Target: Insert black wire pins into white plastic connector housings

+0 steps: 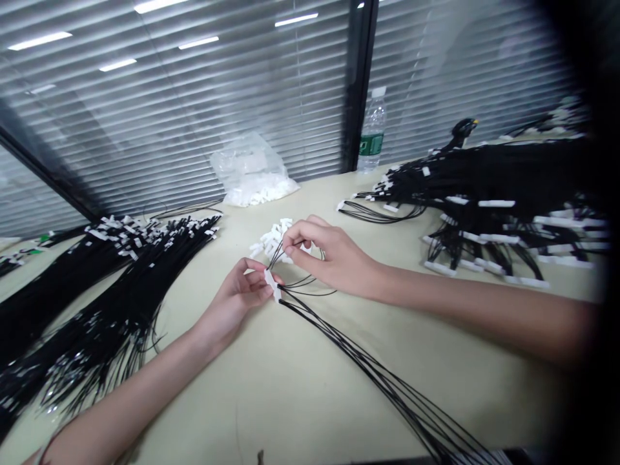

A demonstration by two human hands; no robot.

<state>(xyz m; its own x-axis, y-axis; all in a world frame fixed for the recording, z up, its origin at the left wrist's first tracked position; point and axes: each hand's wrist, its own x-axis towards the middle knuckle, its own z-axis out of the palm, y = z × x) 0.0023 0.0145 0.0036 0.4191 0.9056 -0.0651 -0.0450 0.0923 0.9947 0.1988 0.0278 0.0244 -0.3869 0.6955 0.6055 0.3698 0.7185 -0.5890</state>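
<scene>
My left hand (245,287) pinches a long white connector housing (272,284) above the table. Several thin black wires (353,352) run from the connector's near end down to the lower right, and others loop out near its middle. Just to the right, my right hand (314,248) has thumb and forefinger closed on a thin black wire (277,255) by the connector's upper end. The wire's tip is too small to make out. Behind my hands lies a small pile of white connector housings (268,242), partly hidden by my right hand.
Thick bundles of black wires (121,290) with white ends lie at the left. More wired harnesses (484,174) are heaped at the right. A clear plastic bag (254,171) of white parts and a water bottle (372,132) stand at the back against the blinds.
</scene>
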